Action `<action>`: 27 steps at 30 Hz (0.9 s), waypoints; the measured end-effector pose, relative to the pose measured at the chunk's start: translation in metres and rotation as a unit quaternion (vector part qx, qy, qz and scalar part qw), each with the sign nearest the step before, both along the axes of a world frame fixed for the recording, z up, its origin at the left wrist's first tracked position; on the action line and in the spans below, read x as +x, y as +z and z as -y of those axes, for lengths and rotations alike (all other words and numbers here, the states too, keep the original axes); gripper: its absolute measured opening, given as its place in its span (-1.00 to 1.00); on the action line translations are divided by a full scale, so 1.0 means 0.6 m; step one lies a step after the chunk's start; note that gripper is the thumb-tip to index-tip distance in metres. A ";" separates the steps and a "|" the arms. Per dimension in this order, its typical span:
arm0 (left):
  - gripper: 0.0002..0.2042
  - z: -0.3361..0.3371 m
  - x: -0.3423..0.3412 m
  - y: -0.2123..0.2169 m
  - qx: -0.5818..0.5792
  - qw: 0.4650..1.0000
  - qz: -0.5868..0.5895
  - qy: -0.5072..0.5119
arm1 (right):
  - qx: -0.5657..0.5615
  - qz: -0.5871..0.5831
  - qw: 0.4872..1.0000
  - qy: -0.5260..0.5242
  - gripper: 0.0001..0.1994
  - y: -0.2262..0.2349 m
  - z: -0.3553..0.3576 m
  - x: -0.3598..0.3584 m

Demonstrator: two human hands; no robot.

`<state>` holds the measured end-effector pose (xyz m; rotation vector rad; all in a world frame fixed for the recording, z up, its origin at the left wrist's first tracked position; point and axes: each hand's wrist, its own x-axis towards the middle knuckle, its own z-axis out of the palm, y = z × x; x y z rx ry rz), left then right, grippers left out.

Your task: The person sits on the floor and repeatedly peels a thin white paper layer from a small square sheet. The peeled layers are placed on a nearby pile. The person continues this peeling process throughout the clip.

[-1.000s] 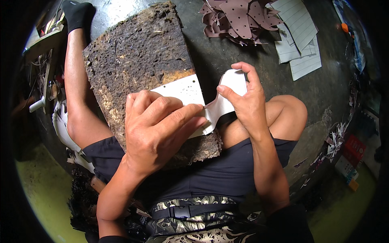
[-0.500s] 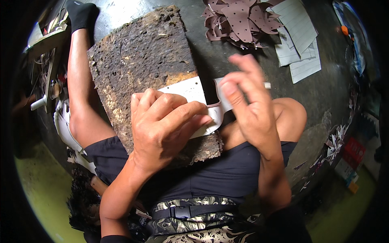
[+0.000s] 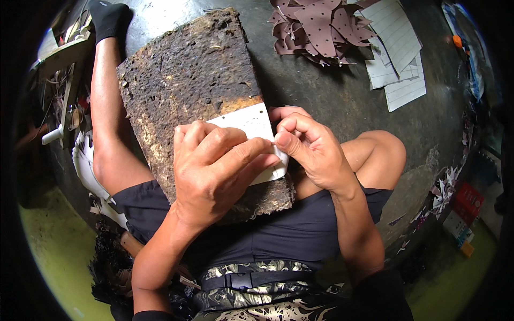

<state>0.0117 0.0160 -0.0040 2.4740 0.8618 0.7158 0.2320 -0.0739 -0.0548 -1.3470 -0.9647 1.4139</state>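
1. We had the white sheet [image 3: 258,124] on the lower right part of a rough, dark slab [image 3: 184,75]; a dark round mark showed near its top right corner, and its right edge curved up beyond the slab's side.
2. Our left hand [image 3: 206,166] lay over the sheet's left part, palm down with the fingers bent, the forefinger and thumb reaching its right side. We could not tell whether it pinched the sheet or only pressed on it.
3. Our right hand [image 3: 316,152] grasped the sheet's right edge between thumb and bent fingers, close beside the left fingertips; the fingers hid part of that edge.
4. The slab lay aslant between our legs, its near end over the dark shorts [image 3: 284,238]. One leg [image 3: 107,101] stretched out along its left, ending in a black sock [image 3: 111,22]; the other knee [image 3: 385,150] was bent at our right.
5. Beyond the slab, to the right, we had a heap of mauve pieces [image 3: 316,24] with dark dots on the dark floor [image 3: 332,88]. Just right of it lay overlapping pale lined sheets [image 3: 396,37].
6. Farther right, pale scraps [image 3: 443,183] lay near a red box [image 3: 467,202].
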 end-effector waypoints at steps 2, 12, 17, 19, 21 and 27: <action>-0.70 0.001 -0.001 0.000 0.010 1.000 0.003 -0.003 | -0.001 0.003 1.000 -0.006 -0.65 0.002 0.000 -0.002; -0.67 0.002 -0.005 0.006 0.041 0.999 -0.024 -0.020 | 0.023 0.058 0.998 -0.029 -0.68 0.012 0.000 -0.003; -0.67 0.003 -0.005 0.015 0.037 0.997 -0.052 -0.034 | 0.043 0.159 0.986 -0.006 -0.79 0.031 -0.001 0.014; -0.69 0.005 -0.004 0.016 0.038 0.997 -0.064 -0.031 | 0.057 0.184 0.981 -0.019 -0.81 0.033 -0.001 0.016; -0.68 0.010 -0.001 0.018 0.032 0.996 -0.078 -0.025 | 0.060 0.214 0.974 -0.036 -0.83 0.038 0.003 0.017; -0.64 0.060 0.017 0.055 -0.220 0.975 -0.008 0.014 | 0.006 0.100 0.971 -0.216 -0.73 0.088 0.020 -0.005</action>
